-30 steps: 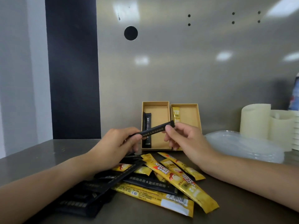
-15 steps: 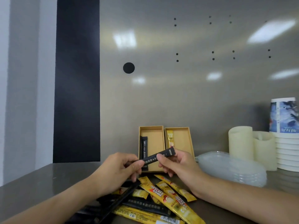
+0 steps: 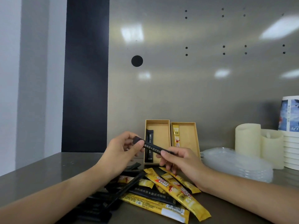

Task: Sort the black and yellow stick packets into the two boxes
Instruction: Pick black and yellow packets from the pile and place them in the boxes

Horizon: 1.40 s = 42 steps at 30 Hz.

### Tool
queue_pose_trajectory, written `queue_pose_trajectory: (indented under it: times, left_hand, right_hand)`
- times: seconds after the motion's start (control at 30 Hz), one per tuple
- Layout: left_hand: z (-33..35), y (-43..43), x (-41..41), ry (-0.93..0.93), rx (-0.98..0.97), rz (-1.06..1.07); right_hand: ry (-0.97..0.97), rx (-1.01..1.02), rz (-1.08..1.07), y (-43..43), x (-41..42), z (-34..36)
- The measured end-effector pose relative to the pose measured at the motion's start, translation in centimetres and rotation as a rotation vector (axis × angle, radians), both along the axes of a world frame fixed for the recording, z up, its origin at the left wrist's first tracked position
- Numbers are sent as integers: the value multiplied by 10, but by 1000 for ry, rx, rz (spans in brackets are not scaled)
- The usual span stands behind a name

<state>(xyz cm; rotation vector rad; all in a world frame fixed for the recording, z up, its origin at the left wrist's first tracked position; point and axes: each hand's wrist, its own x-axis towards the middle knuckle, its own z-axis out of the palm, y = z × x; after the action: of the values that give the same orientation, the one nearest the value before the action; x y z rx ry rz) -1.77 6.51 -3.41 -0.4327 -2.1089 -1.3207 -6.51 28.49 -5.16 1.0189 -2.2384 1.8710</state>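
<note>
Above the steel counter (image 3: 48,165), both hands hold 1 slim black stick packet (image 3: 153,147) between them, clear of the surface and tilted down to the right. The left hand (image 3: 121,151) pinches its upper end between thumb and fingers; the right hand (image 3: 179,160) closes thumb and forefinger on its lower end. Pale printing runs along the matte black wrapper.

Behind the hands, 2 shallow rectangular cardboard boxes stand side by side against the brushed metal back wall (image 3: 194,94), their edges touching or nearly so. The left box (image 3: 159,126) holds 1 black packet (image 3: 149,143) lying along its left wall. The right box (image 3: 189,133) holds 1 glossy yellow packet (image 3: 176,136), also along its left wall.

Below the hands a loose pile of packets (image 3: 155,191) lies criss-crossed on the counter: flat yellow sticks (image 3: 174,189) with red lettering and a barcode end, mixed with black sticks (image 3: 129,185) that spread toward the lower left, where they blur together and cannot be counted.

To the right sits a stack of clear plastic lids (image 3: 236,164), thin and domed. Past it stand 2 cream cylindrical candles (image 3: 247,139), smooth and waxy, and a ribbed stack of white paper cups (image 3: 291,151), the top one with a blue printed sleeve.
</note>
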Motion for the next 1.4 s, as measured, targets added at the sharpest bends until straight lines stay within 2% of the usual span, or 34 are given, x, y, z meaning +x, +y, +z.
queue_pose_trajectory:
  times: [0.3,0.53,0.93,1.1,1.3,1.4]
  left_hand:
    - [5,0,3,43,62,5]
    - [3,6,9,61,-130,63]
    - [0,10,10,41,-290,124]
    - [3,8,9,48,-275,150]
    - [5,-6,7,75,-631,351]
    - [3,-8,2,63,-690,363]
  right_hand:
    - [84,116,1,-2,3,0]
    - [167,166,-5,-1,-1,-3]
    - [489,204,-154,0,-5,-8]
    - [426,165,-195,-1,-9,-7]
    - [356,174,-392,6,-29,13]
    - [427,264,-466,1,-36,31]
